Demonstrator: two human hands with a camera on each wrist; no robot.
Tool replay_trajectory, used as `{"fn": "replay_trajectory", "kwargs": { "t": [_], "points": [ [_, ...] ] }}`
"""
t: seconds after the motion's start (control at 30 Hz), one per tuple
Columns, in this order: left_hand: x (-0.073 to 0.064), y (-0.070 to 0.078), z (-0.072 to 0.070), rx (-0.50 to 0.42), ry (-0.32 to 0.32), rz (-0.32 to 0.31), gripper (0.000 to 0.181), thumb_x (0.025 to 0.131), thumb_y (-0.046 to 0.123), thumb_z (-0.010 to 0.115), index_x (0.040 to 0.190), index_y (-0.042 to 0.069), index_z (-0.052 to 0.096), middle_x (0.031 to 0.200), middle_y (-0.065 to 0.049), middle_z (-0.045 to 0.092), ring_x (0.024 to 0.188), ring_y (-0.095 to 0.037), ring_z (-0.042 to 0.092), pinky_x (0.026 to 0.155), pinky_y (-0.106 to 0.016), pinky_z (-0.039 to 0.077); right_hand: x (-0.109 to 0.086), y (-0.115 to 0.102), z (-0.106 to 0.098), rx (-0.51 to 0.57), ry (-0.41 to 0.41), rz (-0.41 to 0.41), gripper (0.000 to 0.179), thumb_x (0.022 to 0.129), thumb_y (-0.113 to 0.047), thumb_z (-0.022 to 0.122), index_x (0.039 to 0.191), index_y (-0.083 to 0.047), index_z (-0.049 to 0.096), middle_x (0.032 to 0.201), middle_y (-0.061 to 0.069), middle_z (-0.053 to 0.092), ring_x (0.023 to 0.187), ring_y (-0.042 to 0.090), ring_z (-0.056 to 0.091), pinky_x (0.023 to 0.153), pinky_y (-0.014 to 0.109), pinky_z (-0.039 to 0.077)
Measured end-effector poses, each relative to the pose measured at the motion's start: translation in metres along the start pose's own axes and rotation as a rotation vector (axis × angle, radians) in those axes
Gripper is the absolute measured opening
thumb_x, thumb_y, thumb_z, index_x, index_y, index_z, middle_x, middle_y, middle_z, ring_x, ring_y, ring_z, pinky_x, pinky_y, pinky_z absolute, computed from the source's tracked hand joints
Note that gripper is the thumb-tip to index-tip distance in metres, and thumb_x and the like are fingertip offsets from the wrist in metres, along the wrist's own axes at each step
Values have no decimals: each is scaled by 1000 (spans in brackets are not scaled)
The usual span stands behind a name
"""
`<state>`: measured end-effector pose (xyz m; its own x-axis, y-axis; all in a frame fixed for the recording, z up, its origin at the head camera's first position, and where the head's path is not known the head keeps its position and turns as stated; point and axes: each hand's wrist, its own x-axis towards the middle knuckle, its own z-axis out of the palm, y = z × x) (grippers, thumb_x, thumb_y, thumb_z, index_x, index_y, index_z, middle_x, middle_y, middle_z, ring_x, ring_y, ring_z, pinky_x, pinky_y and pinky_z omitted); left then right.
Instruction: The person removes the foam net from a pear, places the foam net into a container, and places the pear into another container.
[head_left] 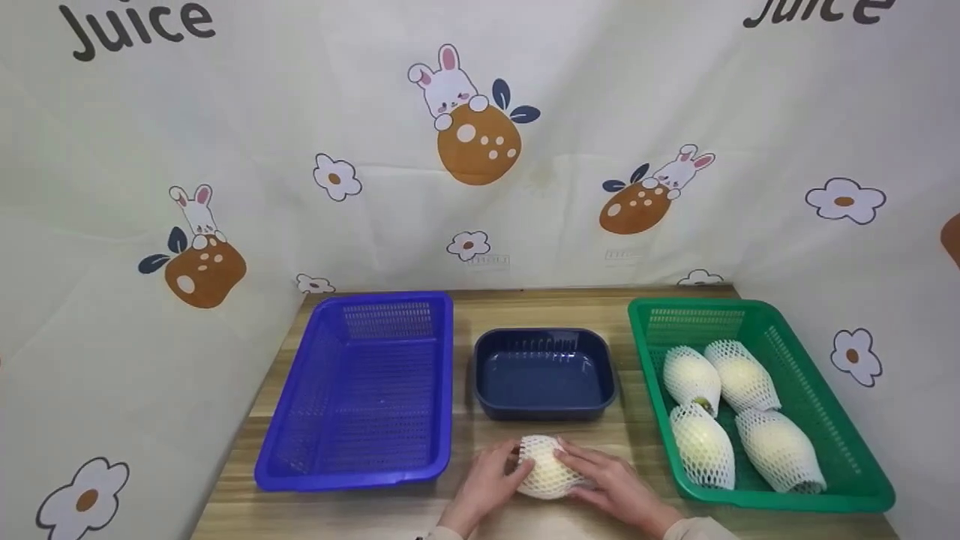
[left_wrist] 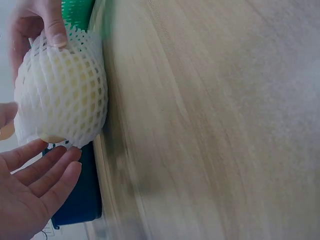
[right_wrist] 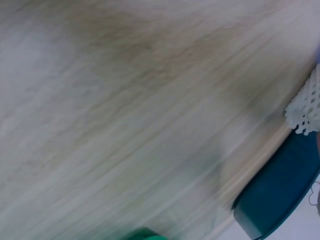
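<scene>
A pale yellow fruit in a white foam net (head_left: 546,469) is between both hands, just in front of the dark blue tray. My left hand (head_left: 487,480) holds its left end, thumb on the near side and fingers on the far side. In the left wrist view, the fingers of the left hand (left_wrist: 42,182) touch the net's open edge, where a bit of bare fruit shows. My right hand (head_left: 611,484) grips the right end of the netted fruit. Only a corner of the foam net (right_wrist: 305,107) enters the right wrist view, with that hand almost wholly out of frame.
A blue basket (head_left: 442,390) with nothing in it stands at the left. Behind the hands is the dark blue tray (head_left: 544,412). On the right, a green basket (head_left: 847,457) holds several netted fruits (head_left: 780,450). A printed curtain (head_left: 555,225) encloses the wooden table (head_left: 360,514).
</scene>
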<state>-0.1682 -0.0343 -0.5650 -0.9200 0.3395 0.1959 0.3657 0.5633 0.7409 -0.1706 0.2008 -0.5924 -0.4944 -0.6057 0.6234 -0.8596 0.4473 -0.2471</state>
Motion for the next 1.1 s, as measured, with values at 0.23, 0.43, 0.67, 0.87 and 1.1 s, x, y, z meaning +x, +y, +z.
{"fn": "replay_trajectory", "kwargs": {
  "t": [0.23, 0.43, 0.67, 0.87, 1.1],
  "points": [
    [4, -4, 1, 27, 62, 56, 18, 89, 12, 48, 98, 4, 62, 93, -6, 63, 87, -20, 58, 76, -33, 45, 0, 0, 1, 40, 123, -57, 48, 65, -9, 75, 111, -4, 61, 110, 12, 58, 94, 22, 58, 82, 24, 43],
    [5, -6, 0, -15, 5, 44, 20, 84, 3, 53, 102, 2, 59, 97, -10, 61, 85, -18, 58, 73, -30, 46, -1, -1, -1, 1, -11, 115, 70, 71, -25, 73, 129, -1, 42, 124, 8, 47, 105, 22, 49, 82, 37, 42],
    [5, -4, 1, -33, -32, 28, 27, 81, 8, 57, 107, 0, 56, 97, -10, 59, 84, -18, 58, 73, -28, 46, 1, -1, 2, -15, -189, 225, 85, 71, -39, 71, 136, -4, 30, 133, 12, 37, 114, 30, 39, 86, 49, 36],
    [4, -3, 2, 39, -19, 71, 31, 79, 15, 61, 109, 5, 56, 97, -5, 58, 84, -18, 54, 77, -37, 41, -3, 0, 4, 53, -208, 235, 78, 76, -33, 67, 137, -3, 28, 136, 17, 31, 120, 29, 35, 89, 43, 36],
    [4, -3, 3, 38, -40, 72, 44, 73, 17, 67, 113, 4, 54, 105, -9, 56, 93, -22, 53, 82, -42, 39, -4, 1, 2, 53, -139, 187, 67, 78, -21, 67, 134, -3, 35, 123, 10, 49, 104, 22, 51, 79, 36, 45]
  ]
}}
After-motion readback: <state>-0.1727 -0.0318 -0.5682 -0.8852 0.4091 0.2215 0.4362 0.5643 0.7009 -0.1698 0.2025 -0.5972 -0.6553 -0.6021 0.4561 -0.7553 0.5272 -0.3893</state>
